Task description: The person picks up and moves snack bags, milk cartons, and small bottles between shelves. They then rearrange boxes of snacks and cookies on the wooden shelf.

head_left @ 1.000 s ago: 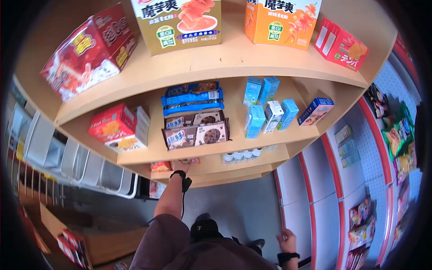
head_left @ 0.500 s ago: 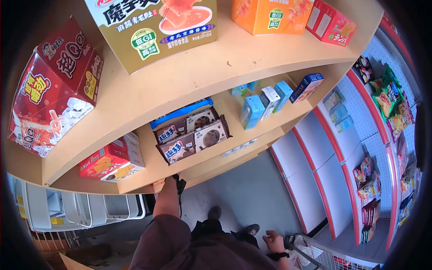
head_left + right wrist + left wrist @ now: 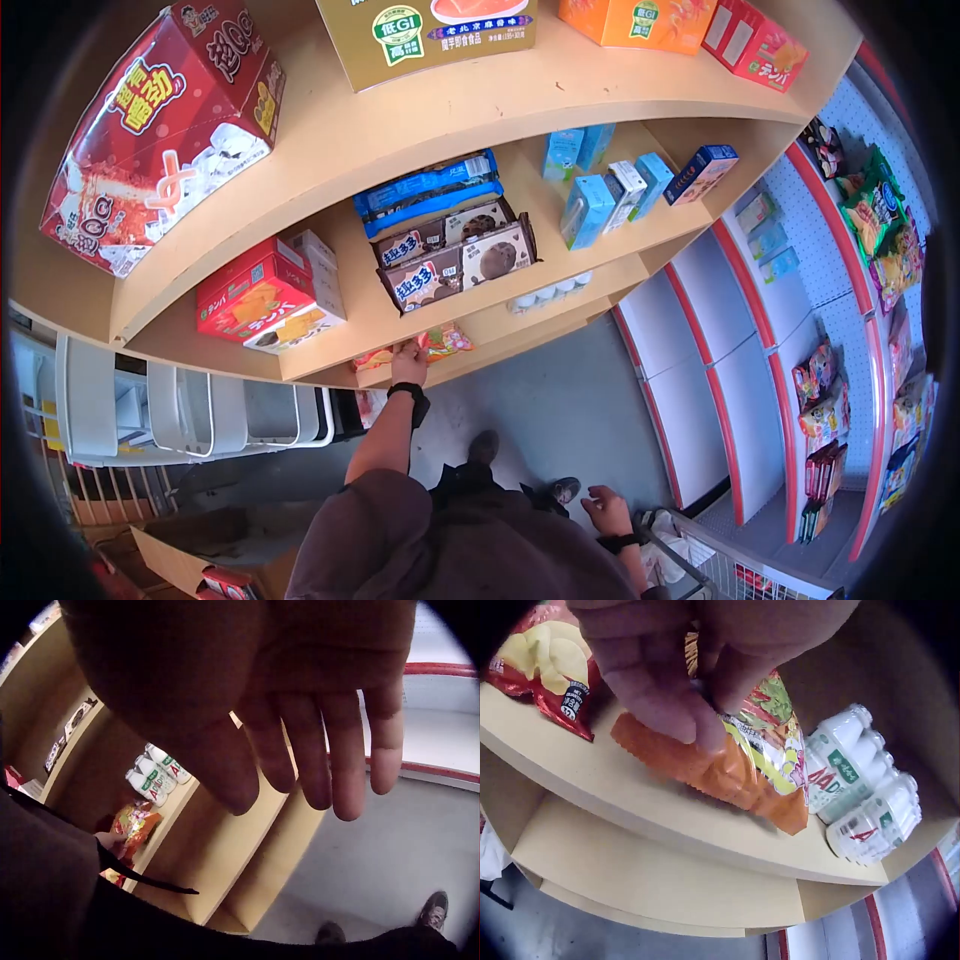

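My left hand reaches to the lower shelf, under the board that bears the biscuits. In the left wrist view its thumb and fingers pinch an orange snack bag with a colourful printed front. Part of the bag is hidden behind the fingers. To its left on that shelf lies a red chip bag, and to its right stand white drink bottles in wrapped packs. My right hand hangs low by my side with relaxed fingers, holding nothing; its spread fingers show in the right wrist view.
The curved wooden shelf juts out above my left arm. Chocolate biscuit packs, blue cartons and a red box stand on the middle level. Wire baskets are at left, red-edged racks at right, a cart behind my right hand.
My left hand, hidden under the shelf board half a second ago, shows again at the board's edge beside the snack bag. The head view has shifted. My right hand still hangs low.
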The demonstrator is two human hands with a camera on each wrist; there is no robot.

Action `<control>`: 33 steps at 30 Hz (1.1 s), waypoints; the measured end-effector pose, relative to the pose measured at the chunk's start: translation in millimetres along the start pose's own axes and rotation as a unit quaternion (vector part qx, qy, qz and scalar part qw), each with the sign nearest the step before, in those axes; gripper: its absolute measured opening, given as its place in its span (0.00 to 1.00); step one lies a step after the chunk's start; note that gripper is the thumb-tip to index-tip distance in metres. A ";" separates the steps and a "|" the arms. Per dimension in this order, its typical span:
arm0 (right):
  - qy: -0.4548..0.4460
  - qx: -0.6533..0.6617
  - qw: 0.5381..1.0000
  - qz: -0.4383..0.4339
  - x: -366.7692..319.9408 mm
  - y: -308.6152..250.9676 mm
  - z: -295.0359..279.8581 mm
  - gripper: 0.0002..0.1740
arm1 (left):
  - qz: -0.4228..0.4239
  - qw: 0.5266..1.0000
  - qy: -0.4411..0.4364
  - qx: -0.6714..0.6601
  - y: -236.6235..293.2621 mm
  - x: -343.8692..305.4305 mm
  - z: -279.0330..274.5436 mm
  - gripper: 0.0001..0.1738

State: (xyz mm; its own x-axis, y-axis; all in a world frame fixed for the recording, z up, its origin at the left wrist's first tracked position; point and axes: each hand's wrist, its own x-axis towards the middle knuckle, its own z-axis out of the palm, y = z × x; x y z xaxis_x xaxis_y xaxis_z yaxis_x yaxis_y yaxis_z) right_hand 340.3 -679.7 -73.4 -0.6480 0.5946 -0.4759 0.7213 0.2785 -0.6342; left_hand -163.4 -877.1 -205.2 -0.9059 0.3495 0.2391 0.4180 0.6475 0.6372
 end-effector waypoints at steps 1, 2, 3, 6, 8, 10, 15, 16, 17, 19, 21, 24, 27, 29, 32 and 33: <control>-0.006 -0.002 1.000 0.000 2.3 -5.5 -2.4 0.19 | -0.042 0.997 -0.029 -0.052 10.6 -5.9 -8.2 0.09; -0.008 -0.006 1.000 -0.006 3.9 -10.7 -5.1 0.19 | -0.061 0.993 -0.050 -0.087 18.7 -11.2 -16.6 0.09; -0.011 -0.009 1.000 -0.011 5.1 -15.7 -7.5 0.19 | -0.081 0.987 -0.071 -0.121 26.5 -16.0 -25.2 0.09; -0.019 -0.010 1.000 -0.023 11.6 -23.5 -9.0 0.20 | -0.044 0.986 -0.107 -0.120 57.6 -35.3 -50.1 0.11; -0.034 0.015 0.999 -0.022 18.3 -29.5 -10.2 0.22 | 0.048 0.988 -0.138 -0.055 75.0 -49.4 -67.3 0.12; -0.029 0.113 0.993 -0.033 28.1 -39.6 -6.5 0.27 | 0.025 0.966 -0.246 -0.077 85.4 -69.8 -76.3 0.13; -0.005 0.274 0.960 -0.063 44.6 -110.8 -8.2 0.50 | 0.095 0.936 -0.299 -0.156 160.9 -119.7 -91.2 0.11; 0.013 0.311 0.947 -0.082 47.3 -120.9 -9.4 0.51 | 0.098 0.927 -0.322 -0.168 174.4 -123.2 -96.7 0.10; 0.031 0.346 0.932 -0.102 50.2 -129.0 -11.5 0.52 | 0.101 0.916 -0.344 -0.181 187.3 -124.9 -101.2 0.09; 0.088 0.422 0.888 -0.162 50.5 -146.9 -16.2 0.43 | 0.185 0.908 -0.337 -0.164 196.6 -129.2 -103.5 0.08; 0.052 0.402 0.905 -0.129 57.5 -123.6 -19.4 0.35 | 0.215 0.900 -0.345 -0.159 201.0 -134.0 -108.8 0.09; 0.058 0.407 0.899 -0.151 57.5 -117.1 -15.9 0.20 | 0.243 0.889 -0.369 -0.119 200.9 -135.7 -117.7 0.09; 0.053 0.481 0.860 -0.162 48.6 -111.0 -11.0 0.17 | 0.266 0.875 -0.393 -0.099 196.0 -139.0 -123.6 0.07; 0.056 0.486 0.861 -0.142 36.4 -121.1 -15.3 0.17 | 0.289 0.858 -0.417 -0.082 194.7 -144.5 -123.3 0.06; 0.060 0.489 0.860 -0.136 27.0 -123.6 -13.4 0.18 | 0.287 0.851 -0.428 -0.099 190.6 -152.2 -120.1 0.06; 0.060 0.487 0.860 -0.138 24.2 -124.2 -13.2 0.18 | 0.291 0.848 -0.433 -0.091 188.6 -152.4 -119.2 0.06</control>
State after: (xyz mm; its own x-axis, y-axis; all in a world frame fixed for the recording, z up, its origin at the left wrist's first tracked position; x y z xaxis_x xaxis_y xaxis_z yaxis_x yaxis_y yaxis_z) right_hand 238.3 -689.9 1.9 -0.6898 0.6971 -0.1953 -0.0410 -0.3069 -0.9509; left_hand 45.5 -888.9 -34.2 -0.1274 0.9915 -0.0265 0.6881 0.1076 0.7176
